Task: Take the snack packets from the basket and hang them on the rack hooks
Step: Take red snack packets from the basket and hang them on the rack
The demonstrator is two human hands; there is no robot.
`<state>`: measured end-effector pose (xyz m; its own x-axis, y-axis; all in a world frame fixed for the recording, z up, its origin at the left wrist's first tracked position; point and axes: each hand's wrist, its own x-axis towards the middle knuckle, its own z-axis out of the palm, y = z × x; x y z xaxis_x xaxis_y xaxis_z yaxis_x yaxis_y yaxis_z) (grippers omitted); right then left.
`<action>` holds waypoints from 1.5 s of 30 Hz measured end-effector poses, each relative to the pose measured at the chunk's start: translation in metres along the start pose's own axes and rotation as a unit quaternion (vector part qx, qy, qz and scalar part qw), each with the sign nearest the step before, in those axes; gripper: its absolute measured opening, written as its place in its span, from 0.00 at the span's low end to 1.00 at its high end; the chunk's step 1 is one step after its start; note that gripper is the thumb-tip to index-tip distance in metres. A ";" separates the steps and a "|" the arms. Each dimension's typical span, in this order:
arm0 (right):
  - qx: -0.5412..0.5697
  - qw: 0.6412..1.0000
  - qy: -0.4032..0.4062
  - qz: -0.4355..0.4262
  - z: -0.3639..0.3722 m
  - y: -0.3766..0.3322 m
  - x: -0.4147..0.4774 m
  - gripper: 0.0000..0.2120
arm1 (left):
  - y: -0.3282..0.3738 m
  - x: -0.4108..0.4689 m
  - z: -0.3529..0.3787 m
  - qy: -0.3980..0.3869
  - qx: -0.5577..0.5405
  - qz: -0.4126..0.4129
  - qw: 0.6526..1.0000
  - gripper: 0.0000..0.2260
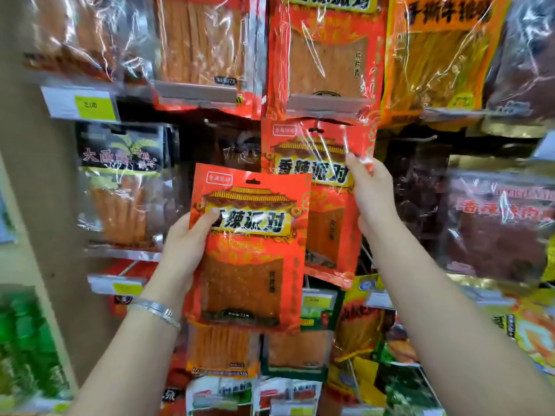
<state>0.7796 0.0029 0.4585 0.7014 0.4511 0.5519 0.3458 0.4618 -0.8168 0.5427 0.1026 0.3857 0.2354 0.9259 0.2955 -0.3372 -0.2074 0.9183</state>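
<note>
L hand [183, 244] grips a red snack pkt [249, 253] by its left edge, thumb on front, fingers behind. R hand [371, 190] pinches the right edge of a 2nd red pkt [318, 163], up higher at mid rack [144, 111], just under a grey price strip [327, 105]. Can't tell if it's on a hook.

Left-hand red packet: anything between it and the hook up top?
Yes. A matching red plastic snack packet, pinched by the right hand, sits up-right of the red snack packet gripped by the left hand. Its hang hole lies just under the grey price strip. The hook itself isn't visible.
</note>
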 end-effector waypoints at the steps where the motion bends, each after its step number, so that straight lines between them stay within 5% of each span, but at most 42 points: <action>1: 0.008 1.000 -0.007 0.007 0.001 0.001 0.000 0.06 | 0.000 0.000 0.001 -0.002 0.001 -0.001 1.000 0.07; 13: 0.007 0.999 -0.031 0.033 0.003 -0.002 0.003 0.07 | 0.001 0.002 0.004 -0.030 -0.016 0.006 0.999 0.08; 25: -0.204 0.979 0.003 0.005 0.013 0.019 0.024 0.18 | -0.003 0.007 0.016 -0.045 -0.015 -0.010 0.999 0.06; 29: -0.236 0.965 0.090 -0.074 0.008 0.013 0.007 0.23 | -0.006 0.009 0.022 -0.046 -0.007 -0.006 0.999 0.07; 32: -0.106 0.993 -0.001 -0.045 0.008 0.010 -0.015 0.15 | -0.008 0.008 0.029 -0.061 -0.013 0.002 0.998 0.08; 35: -0.059 0.993 -0.096 0.046 0.011 0.008 -0.030 0.24 | -0.009 0.006 0.040 -0.060 -0.016 0.003 0.998 0.08; 38: -0.066 0.992 -0.103 0.013 0.009 0.013 -0.036 0.24 | -0.010 0.006 0.050 -0.068 -0.011 0.000 0.998 0.08; 42: -0.040 0.995 -0.048 -0.077 0.000 0.011 -0.031 0.04 | 0.003 0.011 0.061 -0.002 0.074 0.143 0.987 0.08; 45: -0.057 0.993 -0.012 -0.105 -0.006 0.005 -0.024 0.05 | 0.024 0.013 0.071 0.036 0.134 0.280 0.950 0.13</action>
<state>0.7683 -0.0097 0.4402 0.5917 0.3731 0.7146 0.5515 0.4593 -0.6964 0.6027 0.0873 0.4300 0.0224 0.6641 0.7473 -0.1441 -0.7375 0.6597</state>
